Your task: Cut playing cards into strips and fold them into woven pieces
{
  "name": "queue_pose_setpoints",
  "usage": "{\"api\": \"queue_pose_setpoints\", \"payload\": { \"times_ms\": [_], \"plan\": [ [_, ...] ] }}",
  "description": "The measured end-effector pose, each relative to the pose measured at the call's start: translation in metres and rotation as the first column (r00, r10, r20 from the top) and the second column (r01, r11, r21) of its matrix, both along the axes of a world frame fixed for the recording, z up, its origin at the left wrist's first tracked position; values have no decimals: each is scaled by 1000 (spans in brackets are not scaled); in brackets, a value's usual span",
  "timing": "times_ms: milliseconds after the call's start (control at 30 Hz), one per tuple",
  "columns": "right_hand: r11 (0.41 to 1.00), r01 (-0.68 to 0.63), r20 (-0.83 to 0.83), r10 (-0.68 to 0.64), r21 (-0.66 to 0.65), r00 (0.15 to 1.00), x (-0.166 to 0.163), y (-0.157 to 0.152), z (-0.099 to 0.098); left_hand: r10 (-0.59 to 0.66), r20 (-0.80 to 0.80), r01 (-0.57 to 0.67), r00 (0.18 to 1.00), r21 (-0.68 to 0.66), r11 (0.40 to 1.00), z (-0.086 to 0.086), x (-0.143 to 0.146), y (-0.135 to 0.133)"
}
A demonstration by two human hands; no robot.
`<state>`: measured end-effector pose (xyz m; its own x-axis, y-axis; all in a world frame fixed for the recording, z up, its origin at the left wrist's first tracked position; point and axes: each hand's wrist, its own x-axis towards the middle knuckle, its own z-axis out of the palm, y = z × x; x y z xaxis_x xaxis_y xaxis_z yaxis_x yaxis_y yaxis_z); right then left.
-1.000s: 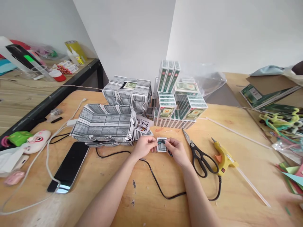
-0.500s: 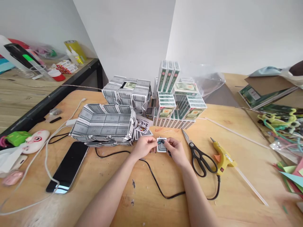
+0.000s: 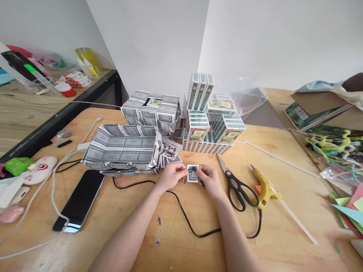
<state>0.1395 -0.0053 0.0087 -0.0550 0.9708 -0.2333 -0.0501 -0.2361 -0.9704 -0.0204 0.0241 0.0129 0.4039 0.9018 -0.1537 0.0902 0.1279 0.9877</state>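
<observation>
A playing card (image 3: 193,176) with a grey patterned back and white border is held between both hands, low over the table. My left hand (image 3: 172,176) pinches its left edge with thumb and fingers. On its other edge, my right hand (image 3: 209,178) is closed in a similar pinch. Whether it is one card or a thin stack I cannot tell. Just behind my left hand lie loose playing cards (image 3: 170,150), some face up. An open box made of playing cards (image 3: 124,145) stands to the left, and a closed card-built box (image 3: 153,111) sits behind it.
Stacked card packs (image 3: 211,121) stand behind my hands. To the right lie black-handled scissors (image 3: 239,189) and a yellow glue gun (image 3: 266,189), whose black cord (image 3: 187,219) runs under my forearms. A phone (image 3: 81,200) and white cable (image 3: 53,192) lie at left.
The view has shifted slightly, so the whole scene sits a little further left. Both hands keep their pinch on the playing card, with hardly any other movement.
</observation>
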Motion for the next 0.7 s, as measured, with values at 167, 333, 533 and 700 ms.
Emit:
{"api": "queue_pose_setpoints", "payload": {
  "times_ms": [167, 333, 533, 700],
  "plan": [
    [1000, -1, 4, 1, -7, 1000, 0, 0, 0, 7, 1, -7, 1000, -17, 1000, 2, 1, 0],
    [1000, 8, -5, -8, 19, 1000, -1, -1, 3, 24, 44, -22, 999, -41, 999, 2, 2, -1],
    [996, -73, -27, 75, 42, 997, -3, -2, 7, 78, 53, -75, 996, -52, 996, 1, 3, -1],
    [997, -57, -30, 58, 52, 998, -3, -1, 3, 65, 48, -62, 997, -54, 997, 1, 4, -1]
  ]
}}
